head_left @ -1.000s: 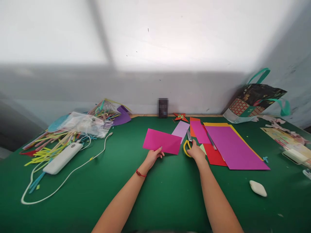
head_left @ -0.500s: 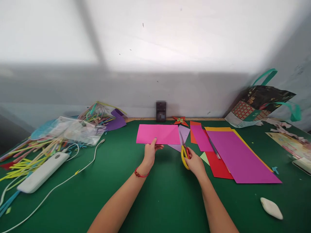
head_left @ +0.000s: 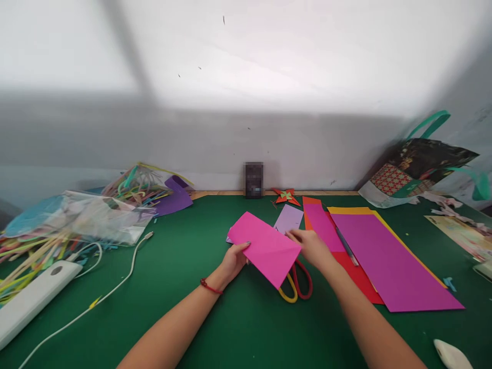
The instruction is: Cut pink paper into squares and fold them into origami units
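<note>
My left hand (head_left: 233, 260) is closed on the near left edge of a bright pink paper sheet (head_left: 265, 247), which it holds tilted just above the green table (head_left: 246, 323). My right hand (head_left: 313, 247) is at the sheet's far right edge, smeared by motion, so its fingers are unclear. Scissors with one yellow and one red handle (head_left: 295, 286) lie on the table under the sheet's near corner, with no hand on them. A small lilac paper (head_left: 289, 219) lies just behind the pink sheet.
To the right lie a large magenta sheet (head_left: 392, 256), a pen (head_left: 346, 240), and red, orange and yellow sheets. At the back stand a paper star (head_left: 285, 195) and a patterned bag (head_left: 418, 166). Left: paper strips in plastic (head_left: 88, 220), a white power bank (head_left: 33, 297), its cable (head_left: 115, 287).
My right hand has let go of the scissors, which now lie on the table, and has reached to the pink sheet. My left hand has tilted the sheet and brought it nearer.
</note>
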Available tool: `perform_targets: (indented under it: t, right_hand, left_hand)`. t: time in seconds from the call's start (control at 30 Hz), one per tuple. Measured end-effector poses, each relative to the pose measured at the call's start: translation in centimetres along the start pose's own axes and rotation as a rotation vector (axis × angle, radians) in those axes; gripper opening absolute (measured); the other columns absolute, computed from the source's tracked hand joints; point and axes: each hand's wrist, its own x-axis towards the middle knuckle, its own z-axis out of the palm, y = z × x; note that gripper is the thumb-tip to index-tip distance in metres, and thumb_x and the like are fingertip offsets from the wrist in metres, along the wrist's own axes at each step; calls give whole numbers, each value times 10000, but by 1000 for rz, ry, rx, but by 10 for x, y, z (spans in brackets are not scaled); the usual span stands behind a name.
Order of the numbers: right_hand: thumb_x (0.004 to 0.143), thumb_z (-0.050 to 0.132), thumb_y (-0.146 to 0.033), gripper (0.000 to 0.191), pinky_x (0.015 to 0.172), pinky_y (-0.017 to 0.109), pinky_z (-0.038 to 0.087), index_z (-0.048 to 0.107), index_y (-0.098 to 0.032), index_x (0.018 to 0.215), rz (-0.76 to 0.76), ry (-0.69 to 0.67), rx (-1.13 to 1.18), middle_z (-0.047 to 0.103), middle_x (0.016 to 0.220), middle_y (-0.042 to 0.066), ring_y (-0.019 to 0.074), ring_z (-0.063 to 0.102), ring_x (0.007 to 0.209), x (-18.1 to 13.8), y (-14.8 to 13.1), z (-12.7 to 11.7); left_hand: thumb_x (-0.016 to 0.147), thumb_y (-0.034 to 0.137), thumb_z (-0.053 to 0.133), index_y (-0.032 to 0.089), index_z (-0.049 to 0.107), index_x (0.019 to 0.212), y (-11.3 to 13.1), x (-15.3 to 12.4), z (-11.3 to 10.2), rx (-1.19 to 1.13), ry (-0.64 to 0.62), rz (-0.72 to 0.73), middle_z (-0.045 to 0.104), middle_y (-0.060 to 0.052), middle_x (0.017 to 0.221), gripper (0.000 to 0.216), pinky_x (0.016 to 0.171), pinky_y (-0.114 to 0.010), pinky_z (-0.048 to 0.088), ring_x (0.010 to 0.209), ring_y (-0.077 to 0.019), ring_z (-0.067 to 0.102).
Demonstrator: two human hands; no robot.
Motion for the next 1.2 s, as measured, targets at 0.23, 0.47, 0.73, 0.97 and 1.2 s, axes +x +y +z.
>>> perform_targets:
  t: [0.23, 0.47, 0.73, 0.97, 1.2]
  right_hand:
    - [864, 359, -121, 333, 833, 345, 463, 561, -145, 1127, -573, 441, -138, 616, 1131, 109, 218, 577, 996, 111, 32, 45]
    - [805, 401, -49, 388, 868, 390, 418, 546, -138, 1154, -832, 476, -414, 532, 1262, 81, 230, 526, 1070, 178, 39, 55]
    - [821, 399, -71, 332, 794, 367, 435, 577, -150, 1089, -915, 539, -450, 562, 1226, 58, 202, 583, 940, 196, 47, 70]
    - [828, 401, -76, 307, 868, 370, 428, 591, -167, 1052, -968, 532, -368, 591, 1194, 47, 200, 546, 1062, 197, 49, 72]
    - [829, 417, -100, 281, 834, 368, 454, 594, -160, 1039, -923, 530, -366, 586, 1200, 51, 212, 554, 1049, 198, 48, 73]
  left_hand:
    - [646, 210, 683, 108, 617, 930, 2, 1, -5, 64, -124, -127, 669, -81, 807, 308, 707, -319, 434, 737, -208, 612]
    - [680, 230, 667, 101, 621, 977, 3, 1, -5, 64, -137, -157, 659, -125, 957, 327, 819, -383, 418, 888, -254, 599]
    - [646, 254, 706, 106, 651, 935, 2, 1, -6, 40, -136, -198, 675, -118, 919, 330, 808, -366, 431, 860, -247, 610]
    - [631, 262, 724, 108, 658, 903, 1, 1, -3, 23, -101, -204, 681, -117, 889, 320, 774, -352, 448, 835, -244, 617]
    - [625, 275, 731, 107, 655, 893, 2, -1, -2, 27, -88, -205, 680, -119, 897, 326, 774, -340, 449, 851, -246, 617]
